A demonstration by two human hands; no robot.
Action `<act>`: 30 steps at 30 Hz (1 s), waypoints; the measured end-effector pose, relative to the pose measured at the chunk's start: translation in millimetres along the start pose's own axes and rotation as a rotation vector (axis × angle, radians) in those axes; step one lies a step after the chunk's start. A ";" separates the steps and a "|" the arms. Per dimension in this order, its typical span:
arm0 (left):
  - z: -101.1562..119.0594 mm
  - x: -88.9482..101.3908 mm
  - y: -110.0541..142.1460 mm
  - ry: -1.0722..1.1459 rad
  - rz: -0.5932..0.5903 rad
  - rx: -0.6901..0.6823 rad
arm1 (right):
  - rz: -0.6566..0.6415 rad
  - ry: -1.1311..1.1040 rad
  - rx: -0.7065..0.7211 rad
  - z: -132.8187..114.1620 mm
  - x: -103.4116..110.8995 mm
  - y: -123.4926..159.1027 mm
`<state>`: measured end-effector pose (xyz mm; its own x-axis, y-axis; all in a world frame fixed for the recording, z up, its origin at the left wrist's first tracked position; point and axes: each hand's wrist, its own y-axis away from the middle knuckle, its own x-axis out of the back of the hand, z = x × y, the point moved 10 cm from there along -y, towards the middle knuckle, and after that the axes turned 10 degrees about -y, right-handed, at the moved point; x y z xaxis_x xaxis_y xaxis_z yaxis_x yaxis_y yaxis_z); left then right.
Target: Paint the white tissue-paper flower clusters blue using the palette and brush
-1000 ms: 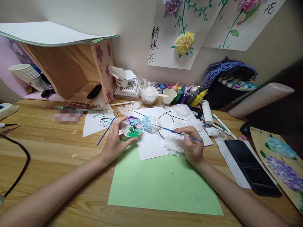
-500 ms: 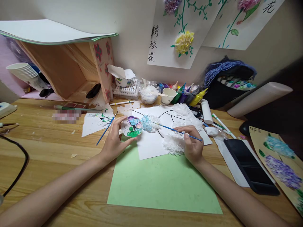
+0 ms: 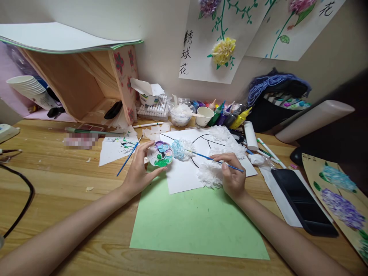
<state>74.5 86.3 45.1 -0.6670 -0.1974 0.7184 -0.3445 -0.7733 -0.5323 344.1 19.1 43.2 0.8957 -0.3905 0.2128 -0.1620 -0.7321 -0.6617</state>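
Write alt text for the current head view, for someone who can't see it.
The right hand holds a brush, its tip at a partly blue flower; the left hand holds a palette beside it. The flower sits on a white sheet with black lines and white flowers, partly over a green sheet on a wooden table.

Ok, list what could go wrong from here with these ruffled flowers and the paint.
Paint could drip onto the white sheet, since the left hand holds the palette, with colours in its wells, by the sheet's edge. The right hand is so close to a white ruffled flower that it might crush it. The paintbrush tip is at the part-blue flower; pressing hard may flatten its petals.
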 end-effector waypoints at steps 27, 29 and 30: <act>21.5 -3.0 6.2 0.095 -0.034 -0.201 | -0.324 0.181 0.306 -49.4 -42.3 12.7; 21.4 -2.4 6.0 0.099 -0.026 -0.204 | -0.332 0.183 0.306 -49.8 -42.8 13.0; 21.5 -2.2 6.0 0.102 -0.023 -0.207 | -0.335 0.183 0.305 -50.1 -42.9 13.0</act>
<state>88.1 69.1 49.9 -0.7169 -0.1112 0.6883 -0.4815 -0.6350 -0.6041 282.8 -1.7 61.4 0.7857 -0.2735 0.5548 0.2756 -0.6482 -0.7099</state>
